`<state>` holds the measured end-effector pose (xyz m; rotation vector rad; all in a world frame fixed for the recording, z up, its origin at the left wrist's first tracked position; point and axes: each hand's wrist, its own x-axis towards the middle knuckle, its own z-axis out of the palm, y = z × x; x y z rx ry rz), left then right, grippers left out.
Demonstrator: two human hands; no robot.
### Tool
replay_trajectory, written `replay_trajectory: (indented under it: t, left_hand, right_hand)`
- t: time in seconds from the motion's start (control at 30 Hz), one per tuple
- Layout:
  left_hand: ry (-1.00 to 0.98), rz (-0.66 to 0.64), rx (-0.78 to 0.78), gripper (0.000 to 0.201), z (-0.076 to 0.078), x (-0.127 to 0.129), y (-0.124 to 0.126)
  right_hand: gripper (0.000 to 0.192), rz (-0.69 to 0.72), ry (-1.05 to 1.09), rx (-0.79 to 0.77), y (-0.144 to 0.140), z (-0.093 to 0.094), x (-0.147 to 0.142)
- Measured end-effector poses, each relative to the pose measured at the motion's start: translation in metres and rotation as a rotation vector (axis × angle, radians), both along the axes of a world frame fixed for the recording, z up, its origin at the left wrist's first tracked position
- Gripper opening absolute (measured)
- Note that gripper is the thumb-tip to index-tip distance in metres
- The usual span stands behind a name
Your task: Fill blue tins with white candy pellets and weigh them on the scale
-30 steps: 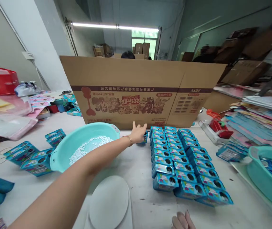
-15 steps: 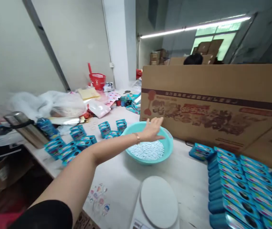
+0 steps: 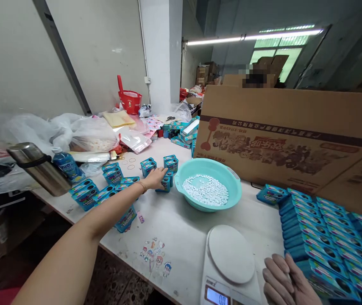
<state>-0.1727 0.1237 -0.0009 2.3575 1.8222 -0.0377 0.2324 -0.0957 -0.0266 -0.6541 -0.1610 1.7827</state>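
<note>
My left hand (image 3: pixel 154 178) reaches across the table with its fingers closed on a small blue box (image 3: pixel 166 183). Other blue boxes stand close around it, one just behind the fingers (image 3: pixel 148 166). To the right of that hand is a turquoise basin (image 3: pixel 234 191) with many small white pellets (image 3: pixel 213 192) in it. My right hand (image 3: pixel 287 281) is curled into a fist at the lower right, beside the white scale (image 3: pixel 232 254). What its fingers may hold is hidden.
Rows of blue boxes (image 3: pixel 321 241) fill the right side, before a large cardboard box (image 3: pixel 282 110). A steel thermos (image 3: pixel 39 169) and a blue bottle (image 3: pixel 68 165) stand at the left edge. Stickers (image 3: pixel 155 256) lie near the front edge; plastic bags (image 3: pixel 92 131) are heaped behind.
My left hand has moved left and down from above the basin to the blue boxes. My right hand has come into view at the lower right. The view has shifted slightly.
</note>
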Motion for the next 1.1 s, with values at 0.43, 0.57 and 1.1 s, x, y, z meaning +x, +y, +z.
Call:
replay_trajectory:
  t: [0.43, 0.57, 1.1]
  left_hand:
    - [-0.268, -0.302, -0.065, 0.055, 0.007, 0.065, -0.129]
    - [-0.407, -0.514, -0.035, 0.059, 0.031, 0.126, -0.154]
    - [-0.079, -0.696, -0.230, 0.093, 0.041, 0.188, -0.134]
  right_hand:
    - [0.035, -0.088, 0.040, 0.023, -0.016, 0.002, 0.005]
    - [0.034, -0.111, 0.080, 0.056, -0.021, 0.005, 0.010]
    - [0.030, -0.201, 0.107, 0.131, -0.040, -0.009, 0.051]
